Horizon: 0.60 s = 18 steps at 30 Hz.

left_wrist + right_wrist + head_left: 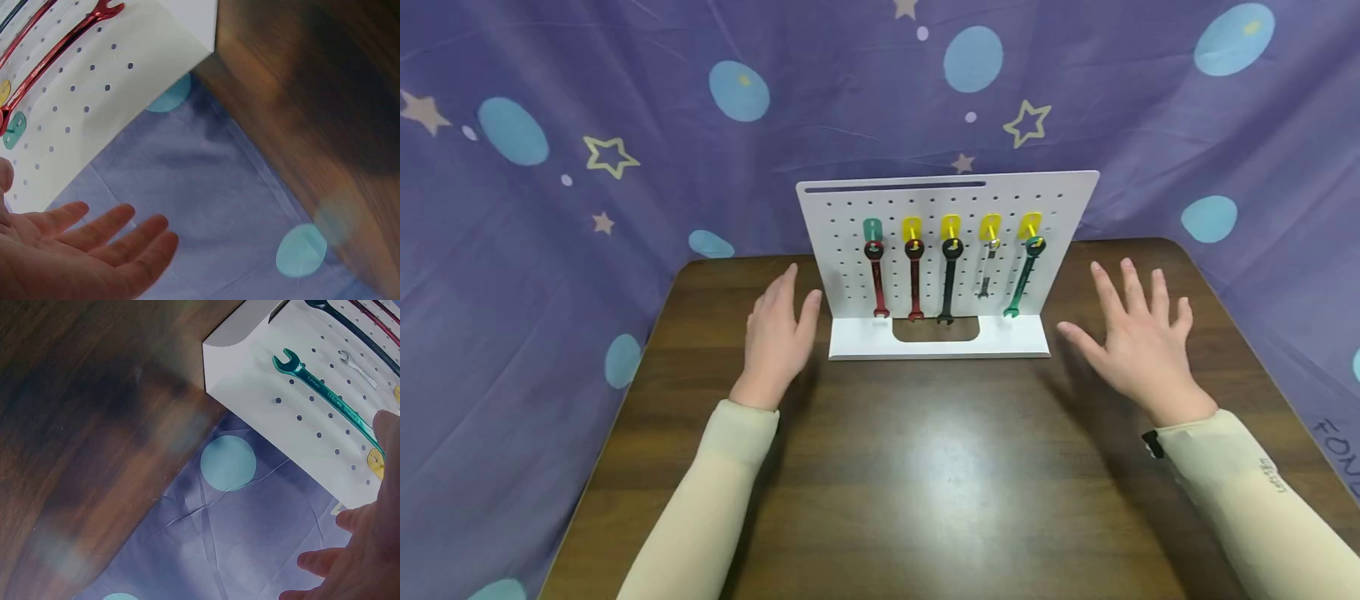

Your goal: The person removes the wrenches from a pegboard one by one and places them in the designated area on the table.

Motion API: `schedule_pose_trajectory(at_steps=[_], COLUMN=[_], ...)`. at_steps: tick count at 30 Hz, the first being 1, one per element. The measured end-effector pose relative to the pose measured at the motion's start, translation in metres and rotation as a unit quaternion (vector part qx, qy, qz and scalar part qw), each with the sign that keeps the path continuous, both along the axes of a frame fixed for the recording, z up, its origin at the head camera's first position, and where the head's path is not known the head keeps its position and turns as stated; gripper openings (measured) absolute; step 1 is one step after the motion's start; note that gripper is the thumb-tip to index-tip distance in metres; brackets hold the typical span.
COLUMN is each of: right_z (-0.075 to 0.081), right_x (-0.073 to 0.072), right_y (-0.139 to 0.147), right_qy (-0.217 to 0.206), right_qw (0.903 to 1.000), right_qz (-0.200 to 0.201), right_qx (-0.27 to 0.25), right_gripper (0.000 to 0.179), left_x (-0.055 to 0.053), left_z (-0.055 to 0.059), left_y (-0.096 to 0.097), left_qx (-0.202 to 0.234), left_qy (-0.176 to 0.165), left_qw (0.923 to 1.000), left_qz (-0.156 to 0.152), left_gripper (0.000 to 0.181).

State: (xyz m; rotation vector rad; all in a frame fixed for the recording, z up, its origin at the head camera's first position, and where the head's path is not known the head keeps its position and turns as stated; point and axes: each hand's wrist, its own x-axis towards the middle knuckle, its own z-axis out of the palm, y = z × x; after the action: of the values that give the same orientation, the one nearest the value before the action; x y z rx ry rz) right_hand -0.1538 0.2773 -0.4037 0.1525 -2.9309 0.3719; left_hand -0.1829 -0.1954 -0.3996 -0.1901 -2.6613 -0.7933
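A white pegboard stand point(940, 337) stands upright toward the back of the table. From its hooks hang several wrenches: a red wrench point(877, 283) at the left, a second dark red wrench point(914, 283), a black wrench point(949, 283), a small silver wrench point(985, 275) and a green wrench point(1024, 279) at the right. My left hand point(775, 337) is just left of the stand, fingers extended, holding nothing. On the other side, my right hand point(1138, 346) is spread apart from the stand, also holding nothing. The right wrist view shows the green wrench point(328, 394) close to that hand.
The hooks have yellow plates point(951, 223), except the leftmost, whose plate is green point(872, 227). Brown wood makes up the table point(887, 467). A purple curtain point(850, 150) with stars and blue ovals hangs directly behind and along both sides.
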Motion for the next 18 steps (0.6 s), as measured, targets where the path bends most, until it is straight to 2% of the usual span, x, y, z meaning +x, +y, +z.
schedule_pose_trajectory(at_steps=[4, 8, 14, 18], right_z=[0.001, 0.002, 0.000, -0.001], right_x=[0.001, 0.001, 0.000, -0.001], right_y=[-0.001, 0.000, -0.001, -0.002], right_qy=[-0.001, -0.001, -0.002, -0.004], right_qw=[1.0000, 1.0000, 1.0000, 1.0000], right_qz=[-0.001, -0.001, -0.001, -0.002], right_qx=[-0.003, -0.003, -0.003, -0.005], right_gripper=[0.093, 0.093, 0.093, 0.094], left_x=[-0.013, -0.025, -0.036, -0.042], left_z=[0.003, 0.005, 0.005, 0.006], left_y=[0.005, 0.009, 0.011, 0.011], left_qx=[0.055, 0.084, 0.163, 0.201], left_qy=[-0.008, -0.028, -0.083, -0.086], left_qw=[0.9981, 0.9950, 0.9824, 0.9750], left_qz=[-0.027, -0.047, -0.041, -0.042], left_gripper=[0.066, 0.066, 0.065, 0.062])
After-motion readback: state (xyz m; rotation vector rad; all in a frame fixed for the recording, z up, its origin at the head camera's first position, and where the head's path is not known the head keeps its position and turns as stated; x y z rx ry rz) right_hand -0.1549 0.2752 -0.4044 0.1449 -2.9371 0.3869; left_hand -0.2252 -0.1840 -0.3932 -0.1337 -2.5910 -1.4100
